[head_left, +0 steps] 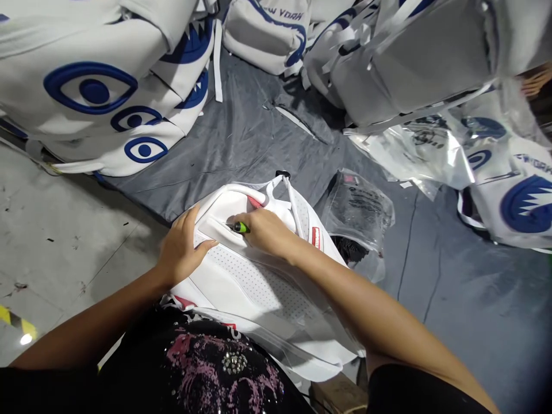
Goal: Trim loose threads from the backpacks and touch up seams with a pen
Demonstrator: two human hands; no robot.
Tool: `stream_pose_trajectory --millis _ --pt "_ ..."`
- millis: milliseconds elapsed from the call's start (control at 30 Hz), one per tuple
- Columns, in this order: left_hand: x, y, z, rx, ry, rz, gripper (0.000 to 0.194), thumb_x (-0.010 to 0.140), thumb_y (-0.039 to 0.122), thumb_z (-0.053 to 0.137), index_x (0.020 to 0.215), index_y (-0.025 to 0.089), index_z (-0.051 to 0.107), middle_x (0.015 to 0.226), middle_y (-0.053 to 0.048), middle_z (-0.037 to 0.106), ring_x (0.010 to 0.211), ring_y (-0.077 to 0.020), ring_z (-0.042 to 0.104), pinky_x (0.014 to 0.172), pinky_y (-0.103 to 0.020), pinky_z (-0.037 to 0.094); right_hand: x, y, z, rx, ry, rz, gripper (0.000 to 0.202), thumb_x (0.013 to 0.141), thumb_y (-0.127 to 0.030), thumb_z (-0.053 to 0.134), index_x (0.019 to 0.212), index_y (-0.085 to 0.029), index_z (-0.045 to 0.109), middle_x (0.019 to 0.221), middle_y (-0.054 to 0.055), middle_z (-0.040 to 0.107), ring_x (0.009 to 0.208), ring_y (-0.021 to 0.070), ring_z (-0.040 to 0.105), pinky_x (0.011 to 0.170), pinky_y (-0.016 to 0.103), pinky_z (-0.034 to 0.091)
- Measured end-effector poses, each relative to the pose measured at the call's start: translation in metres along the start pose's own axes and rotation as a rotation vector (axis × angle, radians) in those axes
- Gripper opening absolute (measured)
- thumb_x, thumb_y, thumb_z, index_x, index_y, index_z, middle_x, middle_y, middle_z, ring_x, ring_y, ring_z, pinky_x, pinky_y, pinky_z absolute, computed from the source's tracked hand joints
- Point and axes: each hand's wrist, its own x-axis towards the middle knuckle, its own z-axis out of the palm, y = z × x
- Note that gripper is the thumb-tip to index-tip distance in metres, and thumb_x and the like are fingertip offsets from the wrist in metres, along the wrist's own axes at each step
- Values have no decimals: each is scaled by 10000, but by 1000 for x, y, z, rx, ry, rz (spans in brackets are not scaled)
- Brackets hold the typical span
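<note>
1. Your left hand [183, 250] lies flat on the white backpack [254, 282], fingers spread narrow and pressed against its upper panel, thumb pointing toward your right hand.
2. Your right hand [265, 230] is curled closed around a small green-handled tool [239, 227]; its tip touches the backpack's surface just beside your left thumb.
3. The backpack rests on your lap, back panel up, its perforated padding facing you and its straps [287, 192] reaching away toward the grey sheet [241, 138].
4. A small red tag [316, 237] shows on the backpack's right edge, just beside your right wrist.
5. A clear plastic bag [360, 210] with black print lies on the grey sheet, just to the right of the backpack.
6. More white bags with blue eye prints [92, 92] are piled at the upper left, well apart from your hands.
7. Bagged backpacks in plastic [509, 178] lie at the right; another pile [414, 57] sits at the upper right.
8. Bare concrete floor [56, 230] shows at the left.
</note>
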Motion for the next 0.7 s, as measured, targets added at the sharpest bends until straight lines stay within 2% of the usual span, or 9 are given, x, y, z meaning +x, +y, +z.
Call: stream_pose_trajectory --millis 67,133,233,333,433,533,600,700 --pt "0 -3 1 -12 -55 -39 794 819 325 752 1501 198 367 1445 -155 560 1325 -335 557 1078 -489 501 -2 -3 0 -47 -44 -18 369 849 -73 559 1132 -209 753 883 72 752 801 199 644 667 280 327" --pt "-1 -6 3 -26 -19 9 782 829 331 741 1504 199 370 1445 -154 566 1325 -329 563 1077 -476 505 -6 -8 -3 -90 -34 -49 350 885 -85 544 1146 -198 747 966 93 755 844 206 659 691 281 348" --pt "-3 -11 8 -32 48 101 777 849 348 723 1516 196 354 1430 -167 579 1308 -330 581 1057 -472 522 -8 -16 -7 -85 72 -69 381 908 -116 549 1245 -208 700 1117 103 736 933 211 673 731 274 385" --pt "-4 -16 13 -19 84 130 742 863 345 703 1508 210 362 1407 -164 603 1279 -326 609 1033 -465 540 6 -25 -7 -52 81 -52 377 886 -142 573 1237 -203 696 1059 91 753 937 214 687 718 265 404" --pt "-3 -18 14 -36 64 92 719 861 331 701 1494 244 372 1410 -137 613 1275 -306 619 1025 -448 547 23 -31 -10 -95 26 -96 323 879 -138 565 1153 -197 726 1015 88 764 940 222 700 691 264 411" --pt "-1 -14 9 -65 -16 -17 693 870 338 683 1486 250 377 1463 -118 575 1321 -301 585 1046 -457 529 16 -28 -17 -213 21 -190 284 909 -129 555 1139 -163 720 1052 116 762 996 241 707 756 282 454" --pt "3 -12 2 -72 -64 -117 731 862 373 682 1504 221 365 1525 -139 507 1379 -323 526 1078 -480 497 -5 -19 -21 -309 -5 -122 259 923 -83 527 1080 -133 727 1048 149 759 1004 263 718 802 309 481" --pt "15 -13 -12 -136 -193 -194 804 800 418 727 1501 190 406 1541 -154 483 1390 -333 510 1101 -454 467 -50 1 -23 -402 -62 165 236 888 -30 536 980 -109 738 978 189 758 959 304 735 801 344 507"
